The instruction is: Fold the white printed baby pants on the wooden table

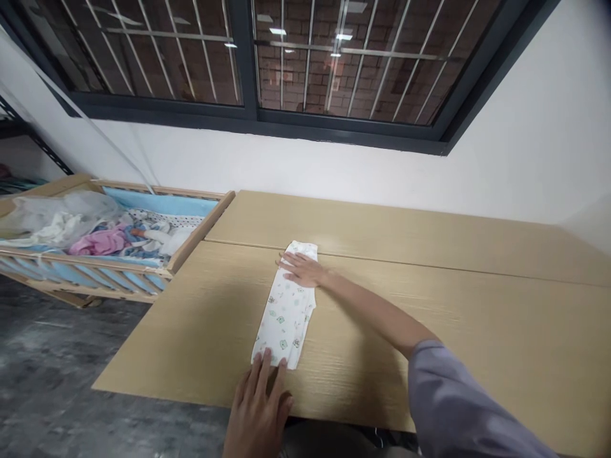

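Observation:
White baby pants point(285, 315) with a small green and brown print lie flat on the wooden table, folded lengthwise into a narrow strip. My right hand point(304, 270) rests flat on their far end, fingers spread and pointing left. At the near end, my left hand point(259, 397) touches the hem with its fingertips, the fingers stretched out and apart. Part of the far end is hidden under my right hand.
The wooden table point(405, 331) has a seam running across it and meets a white wall below a barred window point(344, 63). To the left stands a wooden crib point(191, 238) with blue lining, holding a pink cloth point(101, 242) and other piled clothes.

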`<action>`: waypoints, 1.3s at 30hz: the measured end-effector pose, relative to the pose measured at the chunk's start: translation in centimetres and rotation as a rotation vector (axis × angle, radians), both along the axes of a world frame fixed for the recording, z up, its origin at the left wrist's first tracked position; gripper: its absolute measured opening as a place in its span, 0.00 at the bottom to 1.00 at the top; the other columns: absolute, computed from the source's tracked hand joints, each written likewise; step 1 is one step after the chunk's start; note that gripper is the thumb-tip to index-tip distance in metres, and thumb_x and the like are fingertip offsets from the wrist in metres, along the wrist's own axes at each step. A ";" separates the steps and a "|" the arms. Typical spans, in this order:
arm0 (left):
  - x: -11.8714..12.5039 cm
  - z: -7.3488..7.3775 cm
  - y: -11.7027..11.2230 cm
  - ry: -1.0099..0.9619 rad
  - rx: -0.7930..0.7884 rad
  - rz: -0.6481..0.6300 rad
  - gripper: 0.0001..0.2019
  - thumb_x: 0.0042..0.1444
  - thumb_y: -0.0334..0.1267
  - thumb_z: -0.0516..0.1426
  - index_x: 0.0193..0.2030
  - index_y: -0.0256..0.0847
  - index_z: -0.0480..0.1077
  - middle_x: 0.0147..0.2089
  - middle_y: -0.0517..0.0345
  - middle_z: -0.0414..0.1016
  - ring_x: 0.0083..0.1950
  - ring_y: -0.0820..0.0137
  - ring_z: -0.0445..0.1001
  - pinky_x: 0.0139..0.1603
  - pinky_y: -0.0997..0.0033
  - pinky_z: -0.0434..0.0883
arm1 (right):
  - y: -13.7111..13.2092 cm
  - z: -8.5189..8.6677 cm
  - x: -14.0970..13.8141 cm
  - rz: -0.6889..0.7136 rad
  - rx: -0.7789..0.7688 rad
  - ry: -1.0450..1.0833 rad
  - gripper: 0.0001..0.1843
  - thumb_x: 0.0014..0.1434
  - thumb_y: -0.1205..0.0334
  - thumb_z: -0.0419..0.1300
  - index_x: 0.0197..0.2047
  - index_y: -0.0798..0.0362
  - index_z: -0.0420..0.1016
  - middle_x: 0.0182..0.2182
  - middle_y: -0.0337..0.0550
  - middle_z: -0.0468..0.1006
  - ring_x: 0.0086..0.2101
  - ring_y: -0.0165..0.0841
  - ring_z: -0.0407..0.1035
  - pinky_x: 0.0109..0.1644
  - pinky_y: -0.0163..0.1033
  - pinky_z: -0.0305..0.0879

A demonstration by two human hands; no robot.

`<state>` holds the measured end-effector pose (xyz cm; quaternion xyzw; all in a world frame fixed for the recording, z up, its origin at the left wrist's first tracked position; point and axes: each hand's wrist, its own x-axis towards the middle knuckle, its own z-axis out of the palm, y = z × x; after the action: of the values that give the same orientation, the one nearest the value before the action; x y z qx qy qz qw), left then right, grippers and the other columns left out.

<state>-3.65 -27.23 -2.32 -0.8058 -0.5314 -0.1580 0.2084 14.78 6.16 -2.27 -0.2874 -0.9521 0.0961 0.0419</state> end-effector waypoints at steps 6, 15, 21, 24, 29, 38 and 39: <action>0.4 0.1 -0.2 -0.030 -0.019 -0.006 0.23 0.65 0.42 0.54 0.65 0.40 0.68 0.69 0.41 0.67 0.67 0.52 0.68 0.61 0.58 0.64 | 4.9 0.8 1.8 -0.066 0.043 -0.026 0.32 0.74 0.47 0.39 0.76 0.49 0.47 0.75 0.47 0.46 0.73 0.42 0.41 0.75 0.56 0.36; -1.5 2.0 2.6 -0.227 -0.107 -0.012 0.18 0.68 0.38 0.53 0.62 0.44 0.68 0.64 0.48 0.73 0.61 0.60 0.73 0.60 0.58 0.61 | -9.6 4.6 0.9 -0.025 0.050 0.349 0.23 0.74 0.55 0.45 0.63 0.52 0.71 0.66 0.53 0.67 0.65 0.42 0.61 0.68 0.55 0.58; -3.9 2.8 3.3 -0.164 -0.217 -0.269 0.18 0.67 0.40 0.55 0.62 0.43 0.68 0.62 0.51 0.75 0.61 0.63 0.73 0.56 0.63 0.65 | -23.8 4.6 4.6 0.083 -0.108 0.275 0.22 0.72 0.53 0.51 0.62 0.54 0.73 0.60 0.49 0.75 0.61 0.38 0.66 0.68 0.48 0.60; -4.0 2.7 1.7 -0.112 -0.237 -0.391 0.19 0.66 0.39 0.57 0.63 0.44 0.68 0.61 0.52 0.76 0.60 0.63 0.74 0.56 0.65 0.67 | -28.0 3.4 6.0 -0.001 -0.027 0.240 0.35 0.67 0.44 0.57 0.69 0.57 0.63 0.63 0.55 0.71 0.64 0.44 0.62 0.71 0.54 0.54; -4.1 1.7 -0.7 -0.090 -0.291 -0.542 0.23 0.65 0.23 0.51 0.63 0.46 0.68 0.58 0.57 0.78 0.53 0.69 0.76 0.57 0.69 0.68 | -32.5 0.3 5.5 -0.109 0.231 0.356 0.18 0.66 0.65 0.58 0.59 0.54 0.70 0.49 0.54 0.79 0.54 0.44 0.69 0.64 0.56 0.60; -3.4 4.9 1.5 -0.404 -0.330 -0.522 0.25 0.66 0.23 0.49 0.67 0.48 0.62 0.53 0.52 0.77 0.54 0.70 0.77 0.54 0.74 0.74 | -30.5 6.9 6.6 -0.240 -0.079 0.459 0.11 0.71 0.63 0.52 0.53 0.49 0.70 0.46 0.49 0.76 0.49 0.42 0.70 0.56 0.52 0.69; -3.3 5.7 2.6 -0.420 -0.325 -0.508 0.26 0.67 0.24 0.49 0.68 0.48 0.62 0.54 0.52 0.77 0.56 0.70 0.76 0.56 0.73 0.74 | -29.3 7.9 6.8 -0.254 -0.102 0.484 0.12 0.71 0.61 0.52 0.55 0.48 0.70 0.47 0.50 0.75 0.51 0.42 0.69 0.56 0.52 0.69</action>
<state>-7.00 -24.65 3.35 -0.8846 -0.3638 -0.2800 -0.0820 21.62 -23.15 5.59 -0.3747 -0.8647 0.2038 0.2651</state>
